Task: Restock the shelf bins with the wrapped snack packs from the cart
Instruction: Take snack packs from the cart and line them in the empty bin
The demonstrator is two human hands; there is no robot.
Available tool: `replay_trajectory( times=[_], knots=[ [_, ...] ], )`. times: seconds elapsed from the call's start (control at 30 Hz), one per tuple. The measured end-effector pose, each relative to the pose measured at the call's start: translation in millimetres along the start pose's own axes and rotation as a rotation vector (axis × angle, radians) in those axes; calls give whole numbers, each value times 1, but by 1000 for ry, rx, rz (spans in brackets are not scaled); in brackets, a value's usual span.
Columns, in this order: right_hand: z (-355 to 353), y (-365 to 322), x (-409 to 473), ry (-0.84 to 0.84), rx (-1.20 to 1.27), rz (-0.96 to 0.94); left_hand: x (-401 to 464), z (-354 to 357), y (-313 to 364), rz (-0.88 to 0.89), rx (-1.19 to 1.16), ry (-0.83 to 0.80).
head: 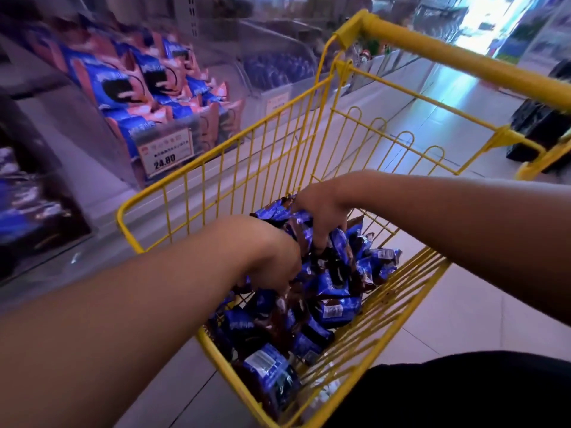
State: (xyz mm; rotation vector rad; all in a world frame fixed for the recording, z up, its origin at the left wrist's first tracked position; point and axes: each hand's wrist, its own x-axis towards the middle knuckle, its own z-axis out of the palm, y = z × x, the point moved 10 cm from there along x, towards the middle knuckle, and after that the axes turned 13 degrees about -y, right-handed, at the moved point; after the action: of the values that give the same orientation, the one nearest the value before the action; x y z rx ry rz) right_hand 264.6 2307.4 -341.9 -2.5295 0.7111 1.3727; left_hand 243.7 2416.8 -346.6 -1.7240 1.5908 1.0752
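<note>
A yellow wire cart (173, 208) holds a heap of several blue-and-brown wrapped snack packs (330, 307). Both hands reach down into the heap. My left hand (272, 261) has its fingers curled down among the packs at the pile's left side; what it grips is hidden by the hand. My right hand (321, 217) lies on the upper part of the pile, fingers curled round a bunch of the blue packs (278, 211). Clear shelf bins stand to the left, one filled with blue and pink packs (145, 88) behind a price tag (165, 152) reading 24.80.
The cart's yellow handle (457, 54) runs across the upper right. Another clear bin with dark blue packs (275, 69) sits farther along the shelf. A bin with dark packs (31, 205) is at the far left. Pale floor tiles (457, 304) and a dark object (540, 125) lie right.
</note>
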Motion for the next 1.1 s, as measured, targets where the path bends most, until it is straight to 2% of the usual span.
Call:
replay_trajectory(
  times=[0.07, 0.17, 0.27, 0.37, 0.47, 0.57, 0.7, 0.9, 1.03, 1.1],
  knots=[
    [-9, 0, -18, -15, 199, -83, -16, -18, -6, 41, -28, 116],
    [-21, 1, -48, 29, 364, -191, -39, -35, -33, 87, -315, 270],
    [-27, 6, -77, 110, 620, -339, -61, -39, -58, 335, -823, 373],
    [-33, 0, -109, 168, 1056, -579, -92, -42, -71, 629, -1246, 460],
    [-42, -20, -137, 275, 1321, -771, -122, -39, -82, 818, -1495, 563],
    [-43, -55, -152, 322, 1369, -877, -146, -26, -94, 933, -1718, 604],
    [-49, -99, -162, 348, 1400, -999, -174, -8, -106, 932, -1749, 736],
    [-70, -132, -164, 367, 1412, -1127, -211, 10, -136, 820, -1588, 1061],
    [-77, -146, -159, 357, 1458, -1192, -219, 17, -151, 732, -1567, 1020],
    [-78, -148, -156, 381, 1512, -1196, -211, 21, -154, 710, -1666, 940]
  ],
)
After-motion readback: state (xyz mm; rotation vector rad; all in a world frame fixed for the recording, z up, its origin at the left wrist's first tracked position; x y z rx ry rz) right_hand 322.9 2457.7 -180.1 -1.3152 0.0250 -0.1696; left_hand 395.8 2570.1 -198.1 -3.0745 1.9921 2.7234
